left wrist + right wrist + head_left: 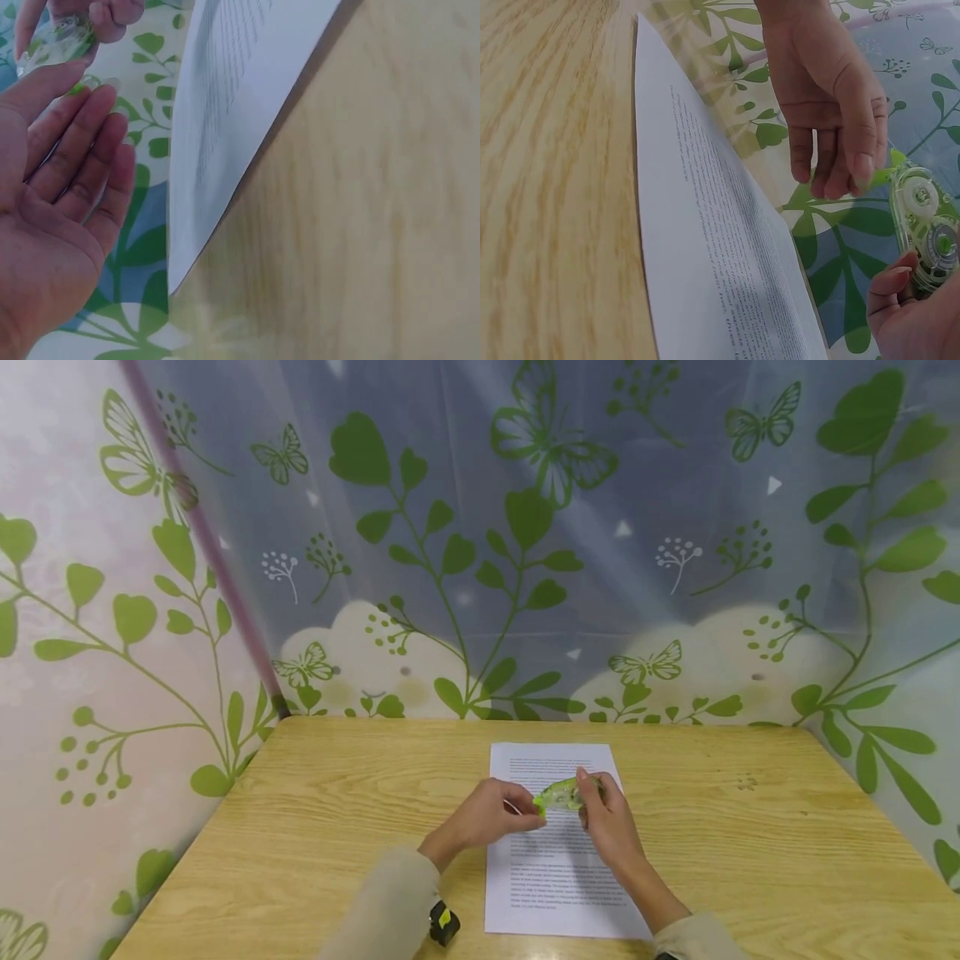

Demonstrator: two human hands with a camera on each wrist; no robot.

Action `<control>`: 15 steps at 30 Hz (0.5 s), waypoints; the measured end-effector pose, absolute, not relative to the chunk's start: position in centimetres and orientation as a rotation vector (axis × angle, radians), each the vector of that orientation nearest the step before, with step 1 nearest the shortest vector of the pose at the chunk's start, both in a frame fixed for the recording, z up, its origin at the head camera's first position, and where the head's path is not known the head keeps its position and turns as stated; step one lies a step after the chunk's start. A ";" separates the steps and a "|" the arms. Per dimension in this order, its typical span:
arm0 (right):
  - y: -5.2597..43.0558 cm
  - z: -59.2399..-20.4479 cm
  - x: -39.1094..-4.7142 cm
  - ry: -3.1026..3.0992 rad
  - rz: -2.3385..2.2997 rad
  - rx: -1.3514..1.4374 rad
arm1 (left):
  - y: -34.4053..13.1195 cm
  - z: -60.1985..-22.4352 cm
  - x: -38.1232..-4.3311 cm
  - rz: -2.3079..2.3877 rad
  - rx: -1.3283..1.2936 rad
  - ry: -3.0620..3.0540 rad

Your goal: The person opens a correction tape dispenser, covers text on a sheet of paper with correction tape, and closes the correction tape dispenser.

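Observation:
A translucent green correction tape (pixel 561 794) is held over the printed sheet (pixel 555 910) between my two hands. My right hand (pixel 611 818) grips its body, thumb along the top. With thumb and fingertips, my left hand (pixel 491 814) pinches the bright green cap (pixel 539 806) at its tip. In the right wrist view two reels show through the clear case of the correction tape (pixel 928 217), and the green cap (pixel 886 175) meets the left fingertips. Whether the cap is still joined to the body is hard to tell. The left wrist view shows the left palm, its other fingers extended.
The sheet lies on a wooden table (pixel 315 827), printed side up. A curtain (pixel 450 568) with leaves and butterflies stands along the table's back edge and sides. A small black device (pixel 444 925) sits at the left sleeve.

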State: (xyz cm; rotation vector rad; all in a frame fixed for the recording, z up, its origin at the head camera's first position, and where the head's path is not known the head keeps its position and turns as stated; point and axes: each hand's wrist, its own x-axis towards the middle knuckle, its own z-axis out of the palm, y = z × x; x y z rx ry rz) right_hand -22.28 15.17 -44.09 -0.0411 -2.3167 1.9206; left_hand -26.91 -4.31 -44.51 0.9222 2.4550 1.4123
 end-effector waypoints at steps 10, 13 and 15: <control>15.0 -44.2 -22.3 -2.295 1.961 -0.041 | -3.6 -45.0 -26.6 1.527 0.812 2.441; 14.9 -44.2 -22.3 -2.309 1.952 -0.057 | -3.5 -45.2 -26.6 1.548 0.790 2.426; 14.9 -44.3 -22.3 -2.315 1.946 -0.064 | -3.4 -45.4 -26.6 1.563 0.779 2.417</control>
